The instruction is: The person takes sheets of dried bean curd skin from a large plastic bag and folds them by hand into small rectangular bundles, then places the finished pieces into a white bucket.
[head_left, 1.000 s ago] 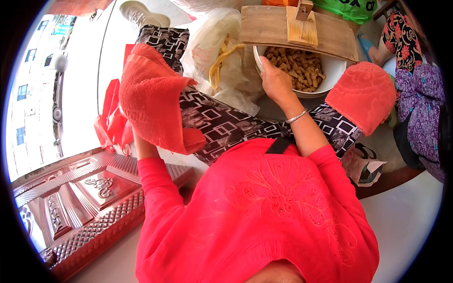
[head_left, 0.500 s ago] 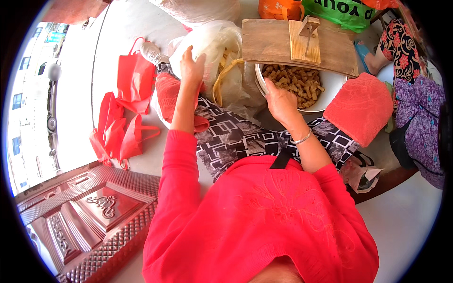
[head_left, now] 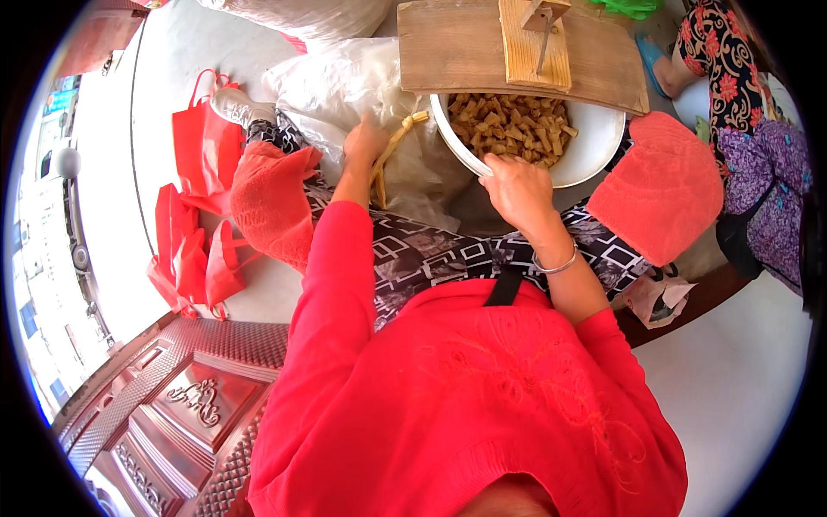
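Note:
My right hand (head_left: pixel 521 188) is closed on the near left rim of a white basin (head_left: pixel 603 138), thumb over the edge. Inside the basin lie many short brown chopped pieces (head_left: pixel 517 125). Left of it, my left hand (head_left: pixel 365 142) is down at a crumpled translucent plastic bag (head_left: pixel 332 79); its fingers are blurred and partly hidden. Beside that hand, a long yellowish strip (head_left: pixel 398 146) lies across the bag. Over the basin's far side rests a wooden board (head_left: pixel 457 47), with a lighter wood block (head_left: pixel 534 52) and a thin metal piece fixed on it.
Red cloths (head_left: pixel 659 189) cover both my knees. Red bags (head_left: pixel 202 155) lie on the floor at left, near a carved brown door panel (head_left: pixel 198 405). A full whitish sack (head_left: pixel 319 17) stands at the back. Another person's leg (head_left: pixel 668 73) is at the far right.
My left hand has gone down from above to the bag, and the bag has sunk flatter. The view has shifted; my right hand stays at the basin's rim.

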### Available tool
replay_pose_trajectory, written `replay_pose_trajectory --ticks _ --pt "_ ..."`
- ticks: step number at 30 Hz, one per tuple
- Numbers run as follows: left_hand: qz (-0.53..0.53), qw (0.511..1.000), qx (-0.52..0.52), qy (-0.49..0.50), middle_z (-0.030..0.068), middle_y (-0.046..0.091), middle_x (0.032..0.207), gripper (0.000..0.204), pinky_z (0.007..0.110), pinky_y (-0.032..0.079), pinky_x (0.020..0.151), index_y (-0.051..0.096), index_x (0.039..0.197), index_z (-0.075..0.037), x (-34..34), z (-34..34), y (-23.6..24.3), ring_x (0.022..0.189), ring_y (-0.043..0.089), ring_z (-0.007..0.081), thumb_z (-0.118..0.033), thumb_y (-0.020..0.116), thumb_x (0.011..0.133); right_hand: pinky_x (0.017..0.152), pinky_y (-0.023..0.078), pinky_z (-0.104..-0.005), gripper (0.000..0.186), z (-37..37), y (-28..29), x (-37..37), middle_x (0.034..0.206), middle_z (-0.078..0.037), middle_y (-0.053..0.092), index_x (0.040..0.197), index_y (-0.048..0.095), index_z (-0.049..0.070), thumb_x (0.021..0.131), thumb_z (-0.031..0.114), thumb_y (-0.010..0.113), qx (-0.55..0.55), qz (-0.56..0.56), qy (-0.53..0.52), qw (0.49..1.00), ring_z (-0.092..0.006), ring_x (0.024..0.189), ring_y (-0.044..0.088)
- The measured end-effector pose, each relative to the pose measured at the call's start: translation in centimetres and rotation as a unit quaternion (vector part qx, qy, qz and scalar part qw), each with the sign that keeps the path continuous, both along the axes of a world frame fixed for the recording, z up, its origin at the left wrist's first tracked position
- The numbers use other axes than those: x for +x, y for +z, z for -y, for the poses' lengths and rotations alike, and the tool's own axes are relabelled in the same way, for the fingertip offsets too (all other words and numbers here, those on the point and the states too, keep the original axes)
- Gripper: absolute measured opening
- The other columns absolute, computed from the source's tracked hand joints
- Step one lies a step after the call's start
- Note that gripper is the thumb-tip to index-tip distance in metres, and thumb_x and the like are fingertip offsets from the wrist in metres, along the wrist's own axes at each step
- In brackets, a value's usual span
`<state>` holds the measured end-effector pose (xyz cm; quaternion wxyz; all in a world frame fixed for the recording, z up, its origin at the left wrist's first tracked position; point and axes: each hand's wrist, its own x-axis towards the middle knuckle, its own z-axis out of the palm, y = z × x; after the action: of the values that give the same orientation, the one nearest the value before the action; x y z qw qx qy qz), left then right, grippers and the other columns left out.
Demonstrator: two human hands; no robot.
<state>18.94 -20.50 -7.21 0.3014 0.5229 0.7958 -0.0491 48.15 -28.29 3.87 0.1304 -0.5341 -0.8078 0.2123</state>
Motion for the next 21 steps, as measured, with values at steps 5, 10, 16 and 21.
replay_pose_trajectory --ticks 5,10,16,21 --pt "0.030 1.000 0.009 -0.001 0.0251 0.059 0.121 0.060 0.045 0.042 0.097 0.042 0.136 -0.007 3.6 2.8 -0.7 0.116 0.055 0.0387 -0.031 0.053 0.082 0.062 0.049 -0.0433 0.012 -0.6 0.3 0.0 0.074 -0.010 0.064 0.083 0.059 0.008 0.081 0.019 0.064 -0.013 0.006 0.016 1.000 -0.0307 0.074 0.064" --pt "0.039 0.998 0.038 0.016 0.0240 0.063 0.111 0.054 0.047 0.045 0.092 0.045 0.130 -0.007 5.9 4.1 0.9 0.107 0.058 0.0404 -0.031 0.055 0.083 0.062 0.049 -0.0444 0.011 -0.9 -0.5 0.7 0.071 -0.012 0.065 0.081 0.062 0.009 0.080 0.019 0.064 -0.025 -0.017 0.017 0.999 -0.0319 0.072 0.065" --pt "-0.121 0.922 0.324 -0.173 0.0144 0.065 0.098 0.033 0.048 0.047 0.084 0.063 0.105 -0.008 10.7 5.3 4.8 0.089 0.062 0.0321 -0.032 0.063 0.083 0.064 0.049 -0.0442 0.012 -0.6 -0.9 1.3 0.075 -0.013 0.066 0.085 0.064 0.010 0.079 0.020 0.066 -0.025 -0.014 0.008 1.000 -0.0327 0.076 0.065" --pt "-0.133 0.969 0.122 -0.170 0.0118 0.065 0.101 0.023 0.044 0.050 0.081 0.067 0.102 -0.009 10.6 4.3 1.9 0.095 0.063 0.0304 -0.022 0.058 0.085 0.065 0.049 -0.0446 0.012 -0.1 -0.2 0.6 0.076 -0.014 0.066 0.085 0.064 0.009 0.079 0.019 0.066 -0.028 0.003 0.009 1.000 -0.0336 0.076 0.065"
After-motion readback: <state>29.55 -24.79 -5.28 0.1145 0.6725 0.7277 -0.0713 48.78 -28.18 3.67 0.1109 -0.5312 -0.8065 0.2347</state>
